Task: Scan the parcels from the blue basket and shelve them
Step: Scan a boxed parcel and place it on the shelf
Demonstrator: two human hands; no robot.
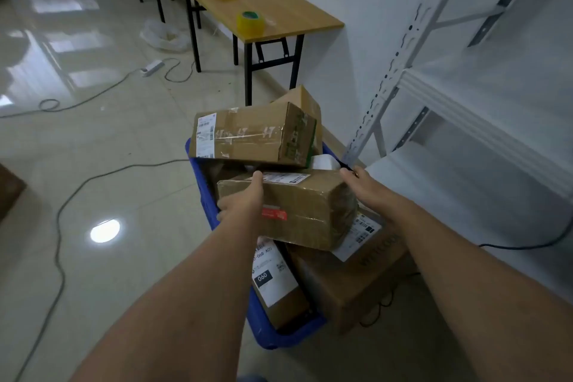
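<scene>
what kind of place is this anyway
Probably a small parcel sorting or storage room: a blue basket heaped with labelled cardboard parcels, white metal shelving beside it, and packing tape on a table.

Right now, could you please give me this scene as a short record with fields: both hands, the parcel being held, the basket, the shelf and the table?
left hand: grips the left end of the held parcel, thumb on top
right hand: holds the right end of the same parcel
held parcel: brown carton, taped, tilted, above the other parcels
blue basket: on the floor, piled with cartons
top parcel: long carton lying across the far side of the pile
white shelf: metal rack to the right of the basket
table: wooden, by the wall; tape roll on it
</scene>
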